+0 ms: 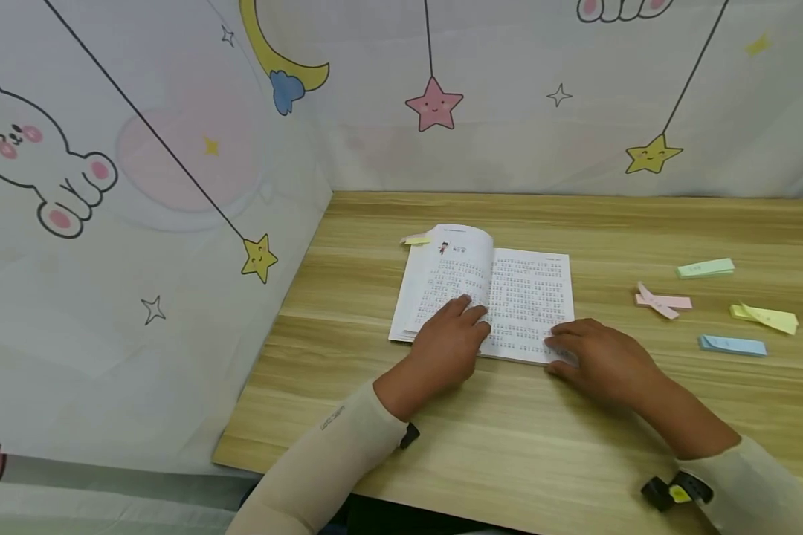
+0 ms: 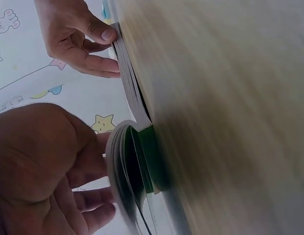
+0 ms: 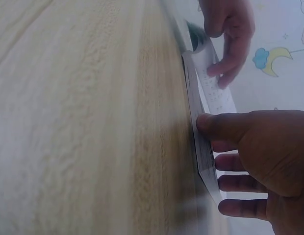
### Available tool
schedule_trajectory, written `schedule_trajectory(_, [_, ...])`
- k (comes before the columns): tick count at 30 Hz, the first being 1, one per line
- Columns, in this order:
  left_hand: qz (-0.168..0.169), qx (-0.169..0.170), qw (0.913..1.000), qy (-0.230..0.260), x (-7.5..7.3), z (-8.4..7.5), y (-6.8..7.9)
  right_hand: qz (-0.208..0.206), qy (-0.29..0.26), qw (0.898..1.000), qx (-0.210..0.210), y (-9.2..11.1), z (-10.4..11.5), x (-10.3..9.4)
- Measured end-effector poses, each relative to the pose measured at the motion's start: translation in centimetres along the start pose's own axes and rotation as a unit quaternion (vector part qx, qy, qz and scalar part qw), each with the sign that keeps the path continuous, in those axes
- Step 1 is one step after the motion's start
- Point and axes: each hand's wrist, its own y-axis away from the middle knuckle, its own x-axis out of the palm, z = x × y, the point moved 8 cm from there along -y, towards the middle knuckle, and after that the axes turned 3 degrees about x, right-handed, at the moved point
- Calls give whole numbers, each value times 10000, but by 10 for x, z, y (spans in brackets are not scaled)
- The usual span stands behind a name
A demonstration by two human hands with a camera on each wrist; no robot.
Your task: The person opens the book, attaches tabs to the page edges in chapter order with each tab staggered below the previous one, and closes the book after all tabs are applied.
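Note:
A book [image 1: 529,297] with printed pages lies open on the table. Its left pages arch up near the spine, and a small yellow tab [image 1: 415,241] sticks out at the upper left. My left hand [image 1: 450,343] rests on the lower left page, its fingers extended across the paper near the spine. At the lower right corner, my right hand [image 1: 602,360] holds the book, its thumb against the bottom edge and its fingers over the page. The right wrist view shows that thumb [image 3: 213,126] pressed to the edge of the page block.
Right of the book lie folded paper strips: green [image 1: 705,268], pink [image 1: 669,302], yellow [image 1: 766,317] and blue [image 1: 733,345]. The wooden table [image 1: 508,431] meets a printed cloth [image 1: 508,156] at the back and left. A dark strap [image 1: 682,490] circles the right wrist.

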Motion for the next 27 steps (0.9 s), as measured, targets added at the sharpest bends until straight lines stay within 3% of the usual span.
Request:
schedule_trajectory(5, [82, -105, 9998, 142, 0, -1, 4, -32, -43, 10000, -48, 1, -1, 1])
schedule_trajectory(14, [776, -265, 9940, 730, 15, -3, 6, -167, -105, 9997, -134, 4, -2, 0])
schedule_trajectory(20, [901, -305, 9916, 875, 17, -2, 5, -163, -183, 9995, -197, 4, -5, 0])
schedule_trajectory(27, [991, -353, 9896, 980, 17, 0, 5, -19, -579, 9982, 144, 4, -26, -2])
